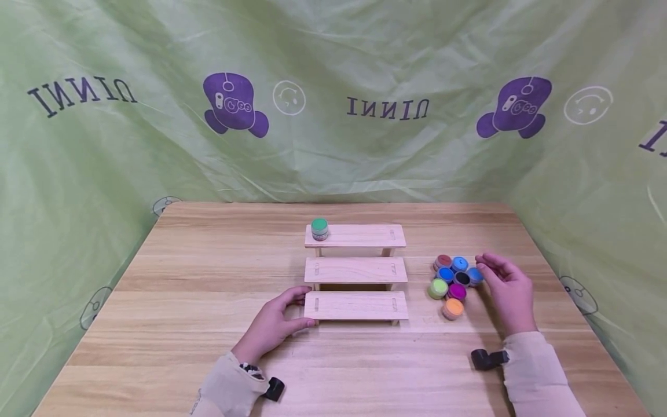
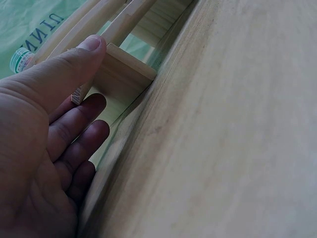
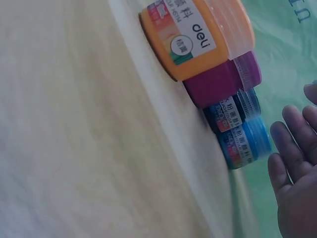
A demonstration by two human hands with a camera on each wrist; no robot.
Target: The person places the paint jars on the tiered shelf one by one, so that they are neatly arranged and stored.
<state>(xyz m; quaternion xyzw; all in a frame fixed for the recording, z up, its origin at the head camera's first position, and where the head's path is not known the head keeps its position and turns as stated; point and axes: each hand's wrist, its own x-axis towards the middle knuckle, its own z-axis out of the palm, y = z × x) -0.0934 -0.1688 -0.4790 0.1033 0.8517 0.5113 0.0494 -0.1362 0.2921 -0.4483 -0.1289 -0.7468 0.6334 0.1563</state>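
A three-tier wooden stand (image 1: 355,305) stands mid-table. My left hand (image 1: 278,319) holds the left end of its lowest tier, thumb at the front corner and fingers toward the back edge; in the left wrist view the thumb (image 2: 79,59) rests against the board (image 2: 121,67). A green paint jar (image 1: 319,229) sits at the left of the top tier. Beside the paint jars right of the stand, my right hand (image 1: 508,292) hovers with loose fingers and nothing in them. Nearest it is a blue paint jar (image 1: 475,276), seen also as a blue jar (image 3: 242,144) in the right wrist view.
The jar cluster includes orange (image 1: 453,308), purple (image 1: 457,292), lime green (image 1: 438,288), black (image 1: 461,280), dark blue (image 1: 444,274), light blue (image 1: 460,264) and reddish-brown (image 1: 443,262) ones. A green curtain (image 1: 333,162) hangs behind the wooden table (image 1: 208,260).
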